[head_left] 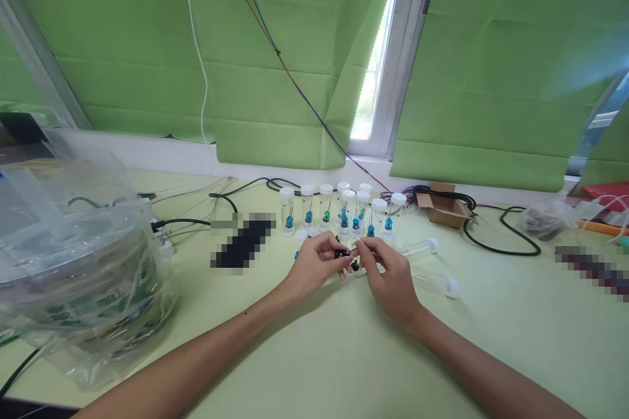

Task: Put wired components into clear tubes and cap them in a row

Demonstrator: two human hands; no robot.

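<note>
Over the middle of the table both hands meet close together. My left hand [314,267] is closed in a pinch on a small dark part [342,253] whose kind is too small to tell. Fingertips of my right hand [390,275] are pressed together right beside it, at a thin pale sliver I cannot make out. Another small dark piece [354,266] shows below the fingers. Just beyond the hands stand several clear tubes with white caps [325,206], holding small blue or green figures. Two clear tubes [435,280] lie on their sides at the right.
A large plastic-wrapped round bundle [88,275] fills the table's left. A blurred-out dark object [244,243] lies near it. At the back right are a small open cardboard box [445,209], a black cable [511,252] and a plastic bag [545,217]. Green blinds [285,98] hang behind.
</note>
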